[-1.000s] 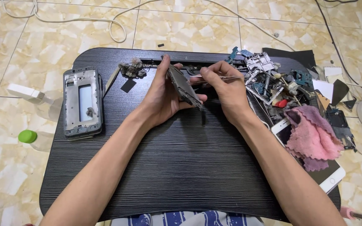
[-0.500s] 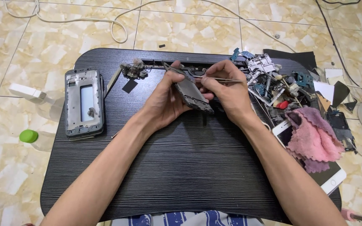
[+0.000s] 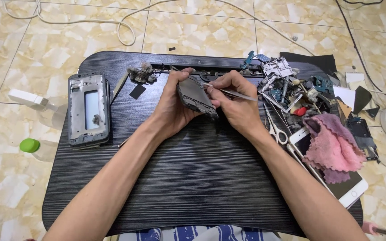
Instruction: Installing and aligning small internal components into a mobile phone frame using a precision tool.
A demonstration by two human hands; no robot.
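Note:
My left hand (image 3: pixel 174 103) grips a dark phone part (image 3: pixel 194 96), held tilted on edge above the black lap table (image 3: pixel 188 178). My right hand (image 3: pixel 234 99) pinches thin metal tweezers (image 3: pixel 233 92), their tip touching the upper edge of the phone part. Both hands meet near the far middle of the table. A grey metal phone frame (image 3: pixel 89 109) lies flat at the table's left side.
A heap of phone parts and circuit boards (image 3: pixel 287 82) fills the far right corner. Scissors (image 3: pixel 273 127), a pink cloth (image 3: pixel 331 145) on a white phone (image 3: pixel 351 189), a green cap (image 3: pixel 29 145) and a white cable (image 3: pixel 121 27) on the tiled floor.
The phone part has turned in my left hand from a steeper tilt to a flatter one. The tweezers stay at its top edge and both hands remain in place.

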